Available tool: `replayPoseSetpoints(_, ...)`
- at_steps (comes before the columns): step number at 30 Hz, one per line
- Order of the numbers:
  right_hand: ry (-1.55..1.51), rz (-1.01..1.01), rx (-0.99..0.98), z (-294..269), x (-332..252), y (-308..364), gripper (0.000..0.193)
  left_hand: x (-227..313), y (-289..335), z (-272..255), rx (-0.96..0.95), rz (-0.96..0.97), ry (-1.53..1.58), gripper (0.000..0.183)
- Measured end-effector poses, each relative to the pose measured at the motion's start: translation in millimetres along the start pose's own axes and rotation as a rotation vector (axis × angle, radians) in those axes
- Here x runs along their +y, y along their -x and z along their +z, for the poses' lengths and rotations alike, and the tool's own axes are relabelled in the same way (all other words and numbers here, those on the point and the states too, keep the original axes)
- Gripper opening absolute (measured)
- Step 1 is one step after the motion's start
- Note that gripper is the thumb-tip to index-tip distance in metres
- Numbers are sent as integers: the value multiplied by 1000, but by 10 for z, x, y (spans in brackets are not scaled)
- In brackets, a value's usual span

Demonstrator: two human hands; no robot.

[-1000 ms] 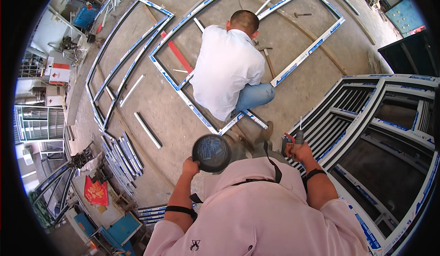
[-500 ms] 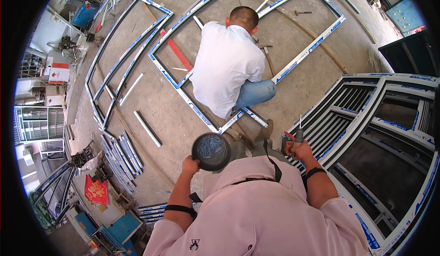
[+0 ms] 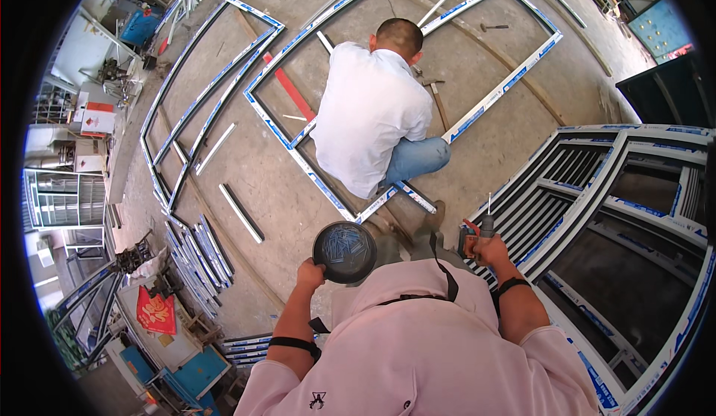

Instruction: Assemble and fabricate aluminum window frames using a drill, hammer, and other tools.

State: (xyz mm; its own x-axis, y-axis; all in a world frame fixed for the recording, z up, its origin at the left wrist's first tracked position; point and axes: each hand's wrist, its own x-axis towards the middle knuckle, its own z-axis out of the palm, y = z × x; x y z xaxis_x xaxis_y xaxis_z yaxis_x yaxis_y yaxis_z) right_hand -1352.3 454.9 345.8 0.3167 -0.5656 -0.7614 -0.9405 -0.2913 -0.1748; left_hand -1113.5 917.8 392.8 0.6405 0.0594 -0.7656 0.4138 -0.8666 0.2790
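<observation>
My left hand (image 3: 311, 272) grips the rim of a round black pan (image 3: 356, 273). Inside the pan lies a loose heap of long thin screws (image 3: 344, 243). On the other side of my body, my right hand (image 3: 490, 250) is wrapped round a red and grey cordless drill (image 3: 473, 238), whose slim bit points away from me. Just beyond the pan, a co-worker in a white shirt (image 3: 373, 114) squats on a large metal window frame (image 3: 321, 181) wrapped in blue and white film. The co-worker's hands are hidden from me.
Stacked frames with dark panels (image 3: 634, 252) stand close on my right. A second frame (image 3: 216, 80) lies on the floor at left, near bundled metal strips (image 3: 198, 256). A hammer (image 3: 438, 103) lies beyond the co-worker. A cluttered bench (image 3: 175, 341) stands at lower left.
The view has shifted very slightly, with the pan and floor items sitting a little lower in the picture. Both hands keep their holds.
</observation>
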Motion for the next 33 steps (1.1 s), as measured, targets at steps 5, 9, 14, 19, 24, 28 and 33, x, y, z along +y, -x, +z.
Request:
replayPoseSetpoints(5,-7,16,-5,3,-10,2,80,-24,-35,8,-3,-2,-21,22)
replayPoseSetpoints(9,-2,3,15,37,16,-16,79,-152,-112,32,11,25,-70,23)
replayPoseSetpoints(14,-28,-2,10,27,54,-21,79,67,21,2,7,0,-35,23)
replayPoseSetpoints(19,-23,-16,8,38,35,-18,77,-81,-53,18,6,5,-21,21)
replayPoseSetpoints(24,-30,-2,14,74,104,-67,76,-30,-21,29,9,-1,-4,21)
replayPoseSetpoints(28,-22,-5,35,51,44,-48,74,23,44,9,5,-25,23,22)
replayPoseSetpoints(33,16,0,-50,179,202,-220,75,51,55,32,6,-19,16,21)
